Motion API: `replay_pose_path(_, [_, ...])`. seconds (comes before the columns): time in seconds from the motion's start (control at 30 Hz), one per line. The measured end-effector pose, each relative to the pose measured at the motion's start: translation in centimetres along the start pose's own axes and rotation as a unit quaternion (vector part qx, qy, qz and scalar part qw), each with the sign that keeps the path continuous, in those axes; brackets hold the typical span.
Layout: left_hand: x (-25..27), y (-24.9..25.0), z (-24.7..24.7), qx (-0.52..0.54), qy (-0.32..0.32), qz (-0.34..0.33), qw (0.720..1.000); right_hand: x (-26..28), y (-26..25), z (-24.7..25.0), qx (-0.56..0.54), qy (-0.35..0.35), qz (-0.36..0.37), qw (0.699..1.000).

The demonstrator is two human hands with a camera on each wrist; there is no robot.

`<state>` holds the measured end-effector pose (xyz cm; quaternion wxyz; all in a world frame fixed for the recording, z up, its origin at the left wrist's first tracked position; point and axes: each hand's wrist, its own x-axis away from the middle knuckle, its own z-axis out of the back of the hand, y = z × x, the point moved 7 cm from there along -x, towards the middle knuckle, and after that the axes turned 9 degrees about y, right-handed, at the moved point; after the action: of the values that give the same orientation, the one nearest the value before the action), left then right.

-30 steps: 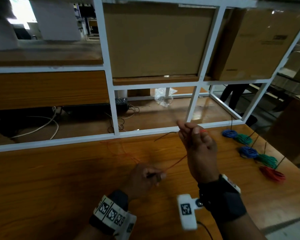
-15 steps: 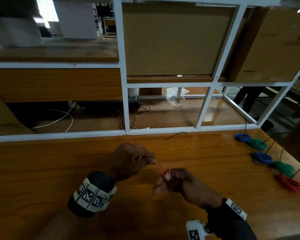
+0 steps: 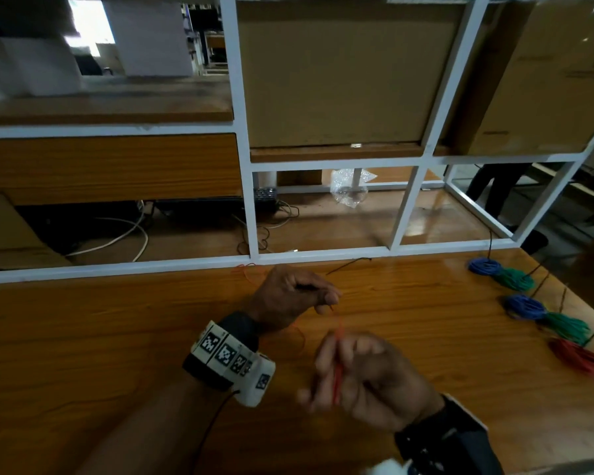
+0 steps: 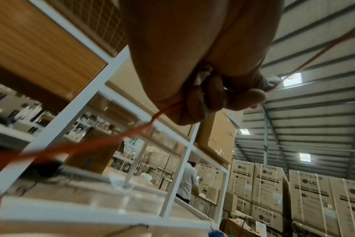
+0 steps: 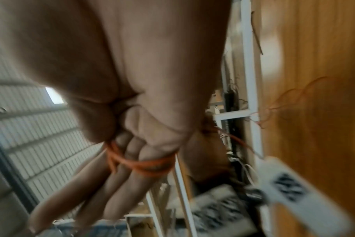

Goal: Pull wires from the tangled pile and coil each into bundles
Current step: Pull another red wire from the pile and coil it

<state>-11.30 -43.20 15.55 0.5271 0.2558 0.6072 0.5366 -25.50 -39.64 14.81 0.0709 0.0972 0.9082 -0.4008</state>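
1. The left hand [image 3: 288, 296] hovers above the counter [image 3: 83, 337], its fingers [image 4: 243, 97] pinching the red wire [image 3: 337, 365];
2. The right hand [image 3: 367, 378] has red wire turns looped round its extended fingers [image 5: 120, 181], just beside the left;
3. Coiled bundles [image 3: 525, 306], blue, green and red, lie at the counter's right edge.
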Motion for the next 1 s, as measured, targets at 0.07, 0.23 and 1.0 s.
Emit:
replay_pose_path(0.07, [0.5, -1.3, -0.1, 0.0, 0.014, 0.001, 1.0, -0.3, -3.1, 1.7, -0.094, 0.035, 0.087, 0.991])
replay_pose_path(0.23, [2.9, -4.2, -2.0, -0.026, 0.016, 0.065, 0.997, 0.0, -7.3, 6.6, -0.163, 0.269, 0.202, 0.928])
replay_pose_path(1.0, [1.5, -0.8, 1.2, -0.136, -0.042, -0.009, 0.99, -0.4, 3.7, 6.3, 0.219, 0.077, -0.174, 0.957])
